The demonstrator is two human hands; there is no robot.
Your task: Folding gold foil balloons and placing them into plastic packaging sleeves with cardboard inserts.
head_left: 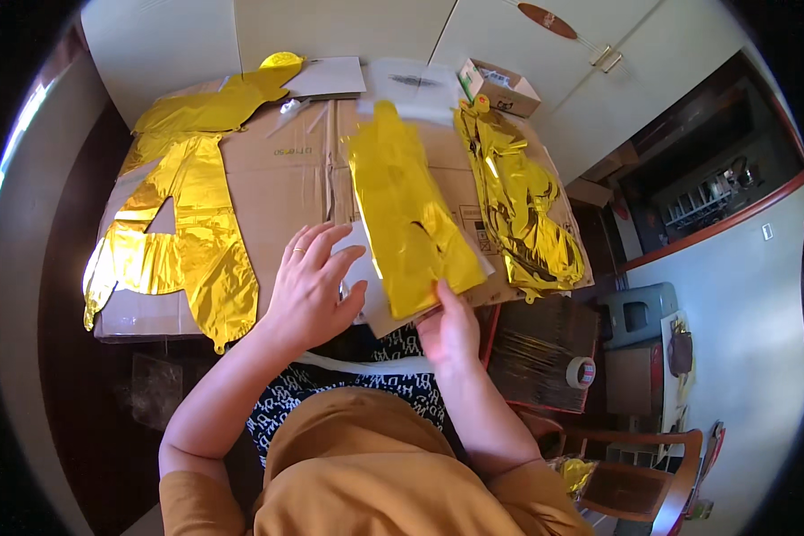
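Pinching the near end of a long, flat piece of gold foil (415, 241), the right hand (451, 329) has its thumb on top and its other fingers partly hidden below. The foil stretches away from that hand, up and to its left. A pale card (367, 281) peeks out from under the foil, between the two hands. The left hand (308, 281) is loose, with its fingers bent and spread, and grips nothing. It is just beside the card, but I cannot tell if it touches it. To the left of the left hand, a shiny gold foil shape with a hole (207, 214) lies on the big brown cardboard (281, 192). Past the right hand, up and to its right, is a crumply heap of gold foil (520, 201). A roll of tape (581, 372) sits low to the right of that hand.
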